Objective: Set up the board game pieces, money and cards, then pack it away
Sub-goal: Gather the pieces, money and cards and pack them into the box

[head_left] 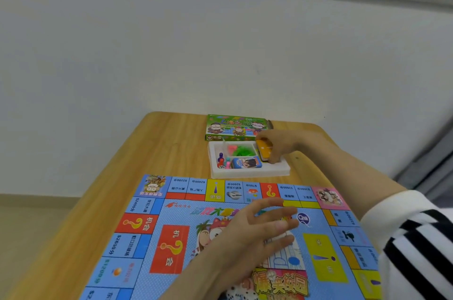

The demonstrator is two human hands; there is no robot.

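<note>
Now, the orange card stack (264,150) is pinched by the curled fingers and thumb of the right hand (282,145), at the right-hand compartment of the white tray (250,173), above centre of the frame. The left hand (252,233) is held flat with its fingers straight and spread on the board (171,250), lower centre; its outline is blurred.

Setting-up is judged to be the step in hand: the board is laid open, while the pawns (221,158), a blue card deck (246,162) and green and pink pieces (239,149) are seen in the tray. Next, the stack would need to be raised clear of the tray's wall and carried to the yellow card space (326,258).

The tray is set just beyond the board's far edge, with the green box (232,128) right behind it. Bare table (159,147) is left open on the tray's left.
</note>
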